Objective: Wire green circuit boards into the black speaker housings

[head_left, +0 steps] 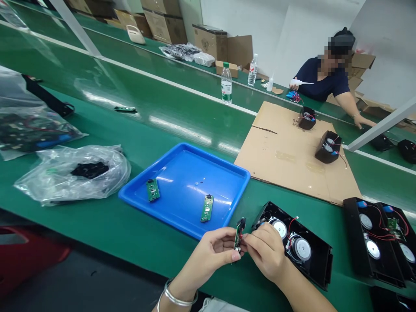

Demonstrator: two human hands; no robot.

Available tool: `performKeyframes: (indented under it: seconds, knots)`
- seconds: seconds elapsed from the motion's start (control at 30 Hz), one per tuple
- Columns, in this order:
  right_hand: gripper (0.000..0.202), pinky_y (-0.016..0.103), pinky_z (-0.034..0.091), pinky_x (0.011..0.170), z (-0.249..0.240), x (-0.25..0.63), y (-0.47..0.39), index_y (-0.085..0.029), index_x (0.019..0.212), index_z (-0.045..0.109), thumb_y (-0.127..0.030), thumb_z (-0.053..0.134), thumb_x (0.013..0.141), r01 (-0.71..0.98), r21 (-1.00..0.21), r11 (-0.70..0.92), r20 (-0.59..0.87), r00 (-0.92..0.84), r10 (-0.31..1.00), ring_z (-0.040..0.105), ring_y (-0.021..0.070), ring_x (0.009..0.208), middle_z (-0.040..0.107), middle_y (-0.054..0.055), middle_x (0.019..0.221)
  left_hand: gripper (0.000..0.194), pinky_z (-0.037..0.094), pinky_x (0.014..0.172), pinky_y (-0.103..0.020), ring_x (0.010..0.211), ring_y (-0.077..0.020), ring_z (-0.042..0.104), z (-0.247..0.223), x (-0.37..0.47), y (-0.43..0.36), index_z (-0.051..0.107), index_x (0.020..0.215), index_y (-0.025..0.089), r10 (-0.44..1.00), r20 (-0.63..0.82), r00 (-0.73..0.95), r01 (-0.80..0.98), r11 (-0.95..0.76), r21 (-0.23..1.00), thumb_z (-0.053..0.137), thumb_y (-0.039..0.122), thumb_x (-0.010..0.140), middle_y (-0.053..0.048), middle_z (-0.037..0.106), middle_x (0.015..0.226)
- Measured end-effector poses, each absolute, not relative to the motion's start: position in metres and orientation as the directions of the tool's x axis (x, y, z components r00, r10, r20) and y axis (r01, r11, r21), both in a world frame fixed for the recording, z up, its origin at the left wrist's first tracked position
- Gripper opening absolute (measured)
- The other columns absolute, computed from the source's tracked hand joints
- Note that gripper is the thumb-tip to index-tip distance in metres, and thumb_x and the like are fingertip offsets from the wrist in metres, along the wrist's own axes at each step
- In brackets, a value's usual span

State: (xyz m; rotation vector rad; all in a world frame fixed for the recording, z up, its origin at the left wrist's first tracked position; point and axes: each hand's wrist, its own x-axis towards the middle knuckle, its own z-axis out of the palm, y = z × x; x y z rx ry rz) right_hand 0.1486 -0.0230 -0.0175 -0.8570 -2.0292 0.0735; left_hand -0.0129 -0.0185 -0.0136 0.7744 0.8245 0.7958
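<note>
My left hand (216, 249) grips a small green circuit board (238, 238) on edge between thumb and fingers, in front of the blue tray. My right hand (268, 249) is closed in a pinch against the board's right face; a bit of red shows at its fingertips, too small to name. Just beyond the right hand lies an open black speaker housing (320, 266) with two round silver-backed speakers (302, 249) and red wires. That hand hides part of the housing. Two more green boards, one at the left (152, 190) and one nearer (207, 208), lie in the blue tray (133, 201).
More black housings (360, 251) stand at the right. A cardboard sheet (276, 151) carries two speaker units (328, 147). Plastic bags (48, 177) lie at left, a water bottle (226, 84) stands farther back. Across the bench a person (320, 78) holds a white pointed bottle (300, 82).
</note>
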Motion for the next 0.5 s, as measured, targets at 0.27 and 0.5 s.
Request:
performKeyframes:
  seconds: [0.27, 0.5]
  knots:
    - [0.016, 0.037, 0.048, 0.077, 0.013, 0.165, -0.037, -0.014, 0.100, 0.058, -0.013, 0.045, 0.090, 0.626, -0.375, 0.684, 0.629, -0.370, 0.684, 0.055, 0.0180, 0.081, 0.065, 0.008, 0.087, 0.037, 0.046, 0.063, -0.019, 0.070, -0.0111, 0.058, -0.021, -0.012, -0.023, 0.060, 0.084, 0.020, 0.820, -0.361, 0.444, -0.253, 0.501, 0.828, 0.080, 0.034, 0.057, 0.002, 0.066, 0.079]
    - [0.018, 0.029, 0.050, 0.077, 0.019, 0.243, -0.064, -0.023, 0.101, 0.061, -0.018, 0.049, 0.090, 0.722, -0.643, 0.255, 0.181, -0.181, 0.967, 0.060, 0.0163, 0.089, 0.065, 0.003, 0.097, 0.034, 0.051, 0.071, -0.027, 0.080, -0.0191, 0.064, -0.016, 0.001, -0.032, 0.061, 0.085, 0.019, 0.772, -0.393, 0.500, -0.154, 0.526, 0.837, 0.077, 0.034, 0.059, -0.006, 0.070, 0.092]
